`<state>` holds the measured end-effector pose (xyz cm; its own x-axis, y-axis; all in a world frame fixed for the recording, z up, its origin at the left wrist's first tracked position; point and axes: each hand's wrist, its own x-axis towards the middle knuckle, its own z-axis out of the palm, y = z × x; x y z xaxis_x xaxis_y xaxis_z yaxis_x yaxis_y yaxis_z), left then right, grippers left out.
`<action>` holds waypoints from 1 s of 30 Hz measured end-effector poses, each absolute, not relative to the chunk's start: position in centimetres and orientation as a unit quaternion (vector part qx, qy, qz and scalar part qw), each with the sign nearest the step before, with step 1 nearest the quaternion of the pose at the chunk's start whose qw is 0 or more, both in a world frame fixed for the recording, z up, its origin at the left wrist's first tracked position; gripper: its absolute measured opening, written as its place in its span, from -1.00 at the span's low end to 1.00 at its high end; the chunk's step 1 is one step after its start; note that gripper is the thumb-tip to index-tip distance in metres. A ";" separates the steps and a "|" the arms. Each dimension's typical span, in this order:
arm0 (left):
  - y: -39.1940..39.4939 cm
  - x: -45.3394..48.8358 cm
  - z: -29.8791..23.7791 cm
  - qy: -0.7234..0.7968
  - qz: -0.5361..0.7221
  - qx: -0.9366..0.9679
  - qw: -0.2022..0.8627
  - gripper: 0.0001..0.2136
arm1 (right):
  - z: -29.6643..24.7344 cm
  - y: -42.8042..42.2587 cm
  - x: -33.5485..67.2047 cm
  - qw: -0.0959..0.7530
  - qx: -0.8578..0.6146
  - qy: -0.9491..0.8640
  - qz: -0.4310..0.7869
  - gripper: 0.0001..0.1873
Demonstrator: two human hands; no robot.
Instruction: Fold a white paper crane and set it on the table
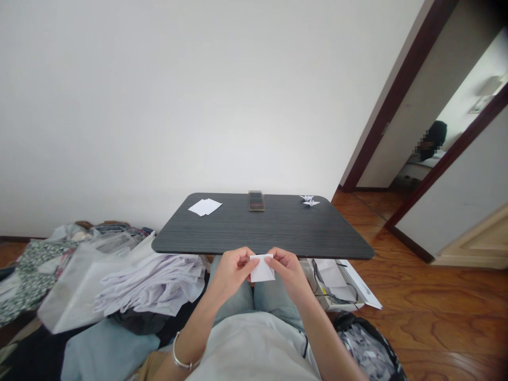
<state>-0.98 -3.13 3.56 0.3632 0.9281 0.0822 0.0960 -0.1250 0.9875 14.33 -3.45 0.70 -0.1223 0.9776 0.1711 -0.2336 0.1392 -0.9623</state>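
Above my lap, just in front of the table's near edge, I hold a small folded piece of white paper (262, 271). My left hand (237, 269) pinches its upper left corner, the thumb lying on the face of the paper. At the upper right corner my right hand (286, 269) grips it the same way. The dark table (262, 235) lies beyond my hands. On it, a few white paper sheets (205, 207) rest at the far left, and small folded paper cranes (309, 200) stand at the far right.
A phone-like device (256, 201) is at the table's back middle, by the white wall. Clothes (151, 286) are piled on the left. On the right are a box with cables (335, 286) and a black bag of paper scraps (367, 349). A person (432, 142) appears through the doorway.
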 end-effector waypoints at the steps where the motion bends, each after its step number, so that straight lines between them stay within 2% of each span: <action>1: -3.1 -1.0 3.6 0.403 0.395 0.636 0.527 -0.78 | 0.7 -3.4 14.3 0.554 -0.359 -0.507 0.554 -0.70; 9: -2.8 -0.8 3.2 0.384 0.391 0.622 0.559 -0.77 | 0.4 -3.1 14.7 0.538 -0.340 -0.500 0.587 -0.69; 15: -2.7 -0.8 3.0 0.382 0.387 0.623 0.563 -0.77 | 0.8 -3.2 14.4 0.565 -0.350 -0.521 0.536 -0.69; 21: -2.5 -0.8 3.0 0.372 0.399 0.635 0.547 -0.64 | 0.5 -3.2 14.2 0.577 -0.375 -0.541 0.484 -0.72; 30: -2.3 -0.8 2.6 0.389 0.375 0.624 0.565 -0.73 | 0.7 -3.3 14.0 0.580 -0.376 -0.513 0.509 -0.74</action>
